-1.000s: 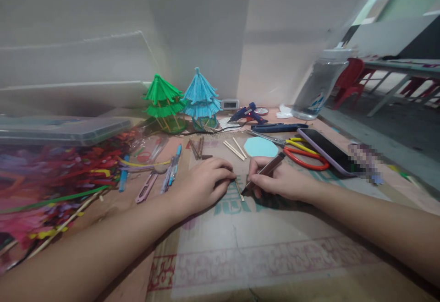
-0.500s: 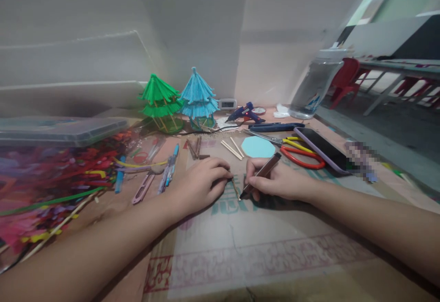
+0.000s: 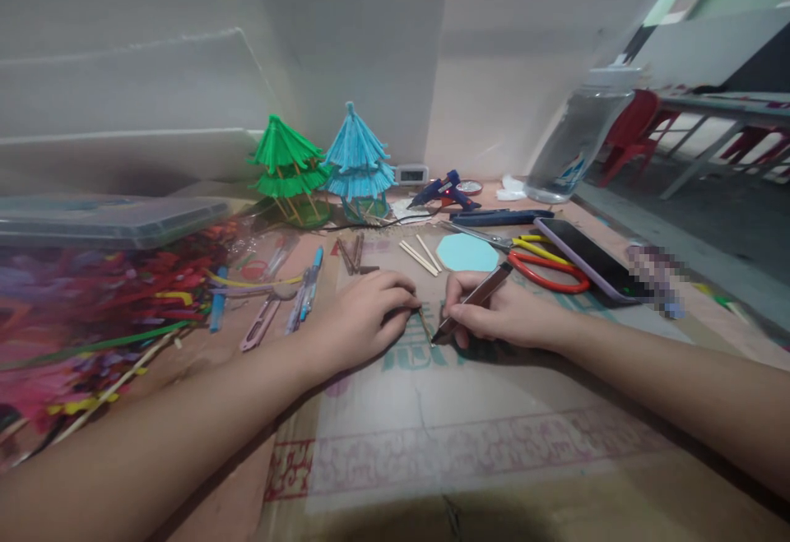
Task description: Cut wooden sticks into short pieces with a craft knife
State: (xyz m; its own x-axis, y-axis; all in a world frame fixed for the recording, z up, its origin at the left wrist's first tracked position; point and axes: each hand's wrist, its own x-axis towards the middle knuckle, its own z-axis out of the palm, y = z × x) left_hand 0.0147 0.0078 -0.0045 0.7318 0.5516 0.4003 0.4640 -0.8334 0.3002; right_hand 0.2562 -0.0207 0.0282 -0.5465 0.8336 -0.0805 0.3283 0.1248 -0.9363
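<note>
My right hand (image 3: 494,308) is closed round a brown marker (image 3: 485,289), whose dark tip points down at the near end of a thin wooden stick (image 3: 426,328). The stick is partly brown and lies slanted over the board. The fingertips of my left hand (image 3: 379,312) pinch its far end. Just beyond the hands are several brown sticks (image 3: 350,254), some pale bare sticks (image 3: 420,257) and a light blue octagonal card (image 3: 467,252). All this rests on a printed cardboard sheet (image 3: 370,460) with a clear cover.
Behind stand a green tiered-roof model (image 3: 287,168) and a blue one (image 3: 358,159), with a glue gun (image 3: 448,190). Scissors (image 3: 546,269), a phone (image 3: 589,258) and a large bottle (image 3: 573,143) are at right. Left are pens (image 3: 310,283), a cutter (image 3: 260,324) and a bin of colourful scraps (image 3: 117,233).
The whole view has shifted slightly, so things appear a little higher. Both hands keep their grips, and the marker tip stays by the stick's near end.
</note>
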